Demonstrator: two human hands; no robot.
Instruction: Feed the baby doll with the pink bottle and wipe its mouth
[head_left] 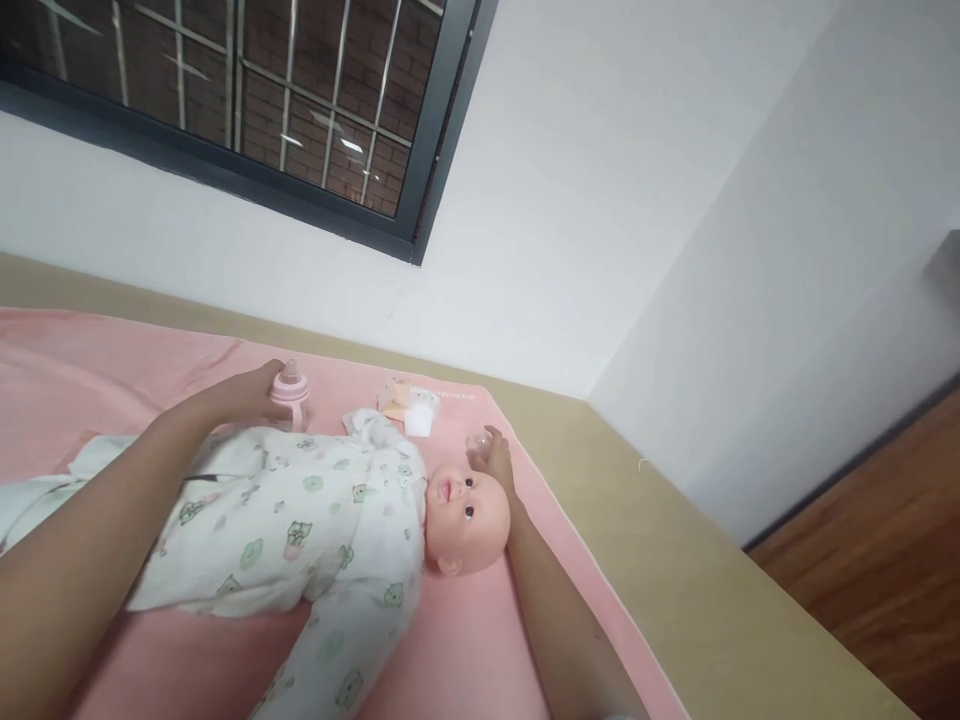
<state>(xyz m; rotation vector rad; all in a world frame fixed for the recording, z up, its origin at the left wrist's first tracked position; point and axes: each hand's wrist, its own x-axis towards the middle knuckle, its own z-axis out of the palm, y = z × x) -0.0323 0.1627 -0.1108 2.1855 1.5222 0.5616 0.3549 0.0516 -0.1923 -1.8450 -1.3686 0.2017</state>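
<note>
A baby doll (pixel 315 520) in a white printed sleepsuit lies on its back on a pink blanket (pixel 465 650), head to the right. My left hand (pixel 251 395) reaches over the doll and is closed round a pink baby bottle (pixel 291 392) standing beyond it. My right hand (pixel 491 458) lies just past the doll's head (pixel 465 510), fingers curled on a small clear cap (pixel 478 443).
A small white and peach packet (pixel 409 405) lies on the blanket beyond the doll. The blanket covers a tan mattress (pixel 675 560) set against white walls. A dark-framed barred window (pixel 247 90) is above. Wooden floor (pixel 892 560) shows at right.
</note>
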